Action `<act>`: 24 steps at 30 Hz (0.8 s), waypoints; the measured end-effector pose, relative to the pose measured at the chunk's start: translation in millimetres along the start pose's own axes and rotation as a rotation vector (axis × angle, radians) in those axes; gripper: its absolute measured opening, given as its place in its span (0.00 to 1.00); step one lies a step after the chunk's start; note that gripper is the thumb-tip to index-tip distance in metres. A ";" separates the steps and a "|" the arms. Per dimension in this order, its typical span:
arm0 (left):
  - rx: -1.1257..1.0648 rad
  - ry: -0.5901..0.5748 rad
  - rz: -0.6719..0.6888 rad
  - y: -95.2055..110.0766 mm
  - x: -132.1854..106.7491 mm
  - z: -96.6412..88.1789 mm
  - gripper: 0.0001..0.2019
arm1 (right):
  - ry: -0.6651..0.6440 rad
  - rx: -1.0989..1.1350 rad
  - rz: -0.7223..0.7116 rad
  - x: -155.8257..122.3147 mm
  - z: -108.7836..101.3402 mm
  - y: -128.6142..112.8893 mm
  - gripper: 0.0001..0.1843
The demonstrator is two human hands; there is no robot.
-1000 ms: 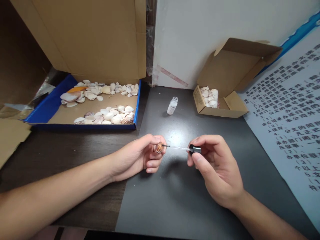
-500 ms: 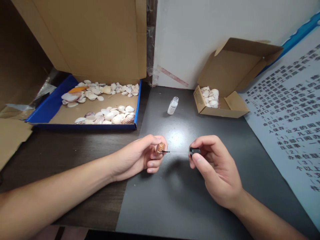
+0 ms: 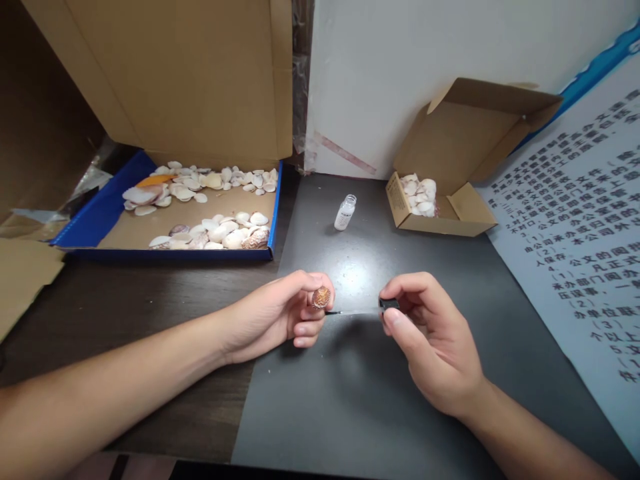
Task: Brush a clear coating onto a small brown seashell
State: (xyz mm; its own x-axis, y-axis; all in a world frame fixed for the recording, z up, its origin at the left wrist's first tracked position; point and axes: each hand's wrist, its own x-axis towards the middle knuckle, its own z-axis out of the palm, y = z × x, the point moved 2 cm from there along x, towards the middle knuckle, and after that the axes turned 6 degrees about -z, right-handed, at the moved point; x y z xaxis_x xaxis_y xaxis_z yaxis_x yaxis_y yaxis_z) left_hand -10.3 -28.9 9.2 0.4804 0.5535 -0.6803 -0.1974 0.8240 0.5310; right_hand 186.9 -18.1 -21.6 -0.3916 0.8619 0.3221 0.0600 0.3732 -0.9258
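Observation:
My left hand (image 3: 280,313) pinches a small brown patterned shell (image 3: 321,297) between thumb and fingers, just above the dark mat (image 3: 350,387). My right hand (image 3: 430,340) grips the black cap of a thin brush applicator (image 3: 388,305). Its clear stem runs left, and the dark tip lies just under the shell's lower edge. An open small glass bottle (image 3: 345,212) with a white label stands on the mat behind the hands.
A blue-edged cardboard tray (image 3: 100,213) holding several pale shells lies at the back left. A small open cardboard box (image 3: 450,213) with several shells sits at the back right. A printed sheet (image 3: 590,253) covers the right side.
The brush has slid down from the shell's face to its lower edge. My right hand has dropped slightly. The left hand has kept its place.

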 end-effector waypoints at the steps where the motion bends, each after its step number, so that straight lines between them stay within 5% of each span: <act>1: 0.000 -0.001 -0.002 -0.1 0.0 0.0 0.10 | 0.013 0.001 0.004 0.0 0.1 0.4 0.07; 24: 0.001 -0.010 -0.002 -0.4 0.5 -0.6 0.10 | 0.057 0.007 -0.008 -0.2 -1.6 -0.4 0.07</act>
State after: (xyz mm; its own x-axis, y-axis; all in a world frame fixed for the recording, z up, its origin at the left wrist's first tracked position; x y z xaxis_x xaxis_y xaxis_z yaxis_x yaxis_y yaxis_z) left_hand -10.6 -28.8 8.3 0.4890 0.5505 -0.6767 -0.1956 0.8252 0.5299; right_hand 188.4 -17.9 -21.0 -0.3389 0.8772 0.3401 0.0505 0.3779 -0.9245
